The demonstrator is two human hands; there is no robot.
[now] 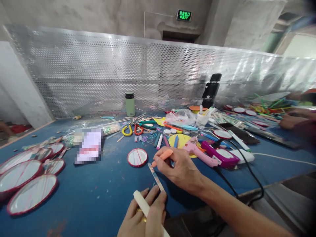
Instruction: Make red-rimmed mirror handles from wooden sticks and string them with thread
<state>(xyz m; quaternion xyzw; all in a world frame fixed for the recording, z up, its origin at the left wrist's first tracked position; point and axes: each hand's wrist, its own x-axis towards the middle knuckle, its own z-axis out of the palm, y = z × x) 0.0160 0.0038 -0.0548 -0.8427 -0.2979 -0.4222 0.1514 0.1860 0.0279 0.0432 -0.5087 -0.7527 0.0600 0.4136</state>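
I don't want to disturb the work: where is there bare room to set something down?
Widest: blue table between the red-rimmed discs and left hand. Smaller: a strip between the white cable and table's near edge, at right. Crowded: beyond the right hand, around the yellow disc and white cup.

L grip: shiny gold-col. ring on finger. R grip & R forearm bare.

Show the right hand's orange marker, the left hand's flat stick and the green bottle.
Orange marker (163, 157), head view: its barrel.
Flat stick (156, 178), head view: middle of exposed length.
Green bottle (130, 107), head view: its body.
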